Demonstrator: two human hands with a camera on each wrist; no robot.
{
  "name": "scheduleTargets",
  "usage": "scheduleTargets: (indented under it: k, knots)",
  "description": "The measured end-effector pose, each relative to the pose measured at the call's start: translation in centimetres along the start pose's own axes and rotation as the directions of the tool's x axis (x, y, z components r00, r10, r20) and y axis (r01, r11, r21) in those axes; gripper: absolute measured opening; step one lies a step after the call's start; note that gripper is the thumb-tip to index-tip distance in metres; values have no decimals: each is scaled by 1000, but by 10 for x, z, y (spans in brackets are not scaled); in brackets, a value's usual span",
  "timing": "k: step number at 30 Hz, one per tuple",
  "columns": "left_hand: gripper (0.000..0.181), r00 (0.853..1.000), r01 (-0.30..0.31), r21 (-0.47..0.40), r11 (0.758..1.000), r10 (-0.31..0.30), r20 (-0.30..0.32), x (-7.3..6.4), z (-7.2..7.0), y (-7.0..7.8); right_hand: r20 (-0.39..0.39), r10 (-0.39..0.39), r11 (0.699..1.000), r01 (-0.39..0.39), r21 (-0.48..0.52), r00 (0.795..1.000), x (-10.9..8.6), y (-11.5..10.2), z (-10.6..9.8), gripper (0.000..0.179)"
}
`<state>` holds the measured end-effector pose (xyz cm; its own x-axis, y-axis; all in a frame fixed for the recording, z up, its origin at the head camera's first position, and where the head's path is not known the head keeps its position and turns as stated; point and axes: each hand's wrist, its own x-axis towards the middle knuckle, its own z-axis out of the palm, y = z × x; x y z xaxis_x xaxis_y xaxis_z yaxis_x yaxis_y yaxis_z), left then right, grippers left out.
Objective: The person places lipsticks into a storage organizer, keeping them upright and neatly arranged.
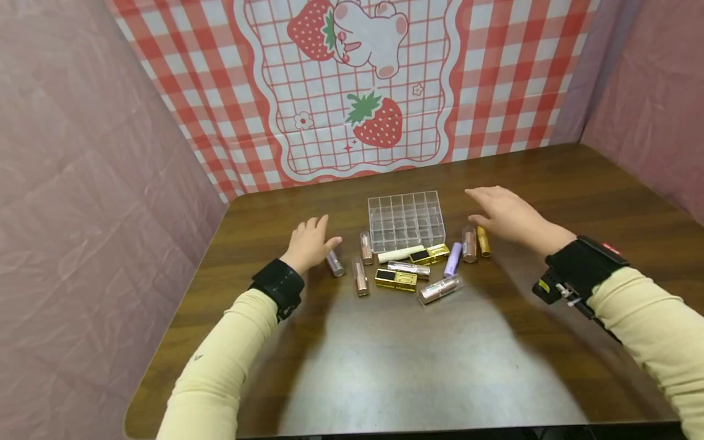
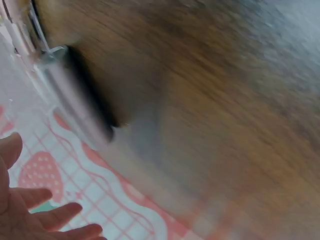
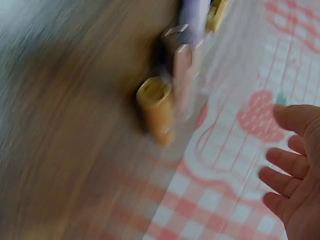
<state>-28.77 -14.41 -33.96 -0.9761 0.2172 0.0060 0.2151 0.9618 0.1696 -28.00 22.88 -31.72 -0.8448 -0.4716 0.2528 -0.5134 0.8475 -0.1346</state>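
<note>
In the head view my left hand [image 1: 308, 245] hovers with spread fingers beside a clear-cased lipstick [image 1: 335, 264]. My right hand [image 1: 503, 211], fingers extended, is above the table near a gold lipstick tube [image 1: 483, 241] and a pinkish lipstick with a clear cap [image 1: 469, 244]. Both hands hold nothing. Between them stands a clear divided organizer [image 1: 406, 220]. In front of it lie a cream tube [image 1: 400, 253], a purple tube [image 1: 453, 260], black-and-gold lipsticks [image 1: 396, 280] and several clear-capped ones [image 1: 440, 289]. The right wrist view shows the gold tube [image 3: 156, 110] blurred, apart from the fingers.
The brown wooden table [image 1: 418, 360] has a red-and-white checked cloth with strawberries [image 1: 379, 122] hanging behind it. Pink fabric [image 1: 99, 214] hangs at the left and right sides. Black straps with cameras [image 1: 583, 272] sit on both wrists.
</note>
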Motion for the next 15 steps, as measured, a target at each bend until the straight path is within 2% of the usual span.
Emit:
scheduleTargets:
  k: [3, 6, 8, 11, 13, 15]
  knots:
    - [60, 995, -94, 52, 994, 96, -41, -2, -2, 12, 61, -12, 999, 10, 40, 998, 4, -18, -3, 46]
    - [51, 970, -233, 97, 968, 239, -49, -4, -2, 29, 104, -34, 994, 23, 102, 994, 7, -35, 0, 35]
    - [46, 941, -334, 110, 936, 337, -9, -6, -1, 42, 119, -61, 989, 44, 141, 991, 8, -46, 5, 30]
    - [39, 881, -473, 114, 874, 467, 75, -8, 2, 61, 127, -109, 981, 86, 174, 986, 10, -61, 13, 25]
    - [34, 845, -534, 112, 838, 524, 111, -9, 4, 71, 143, -136, 978, 109, 180, 980, 12, -70, 20, 23]
    - [27, 814, -581, 126, 804, 569, 116, -8, 6, 79, 174, -149, 976, 116, 182, 973, 13, -77, 25, 21]
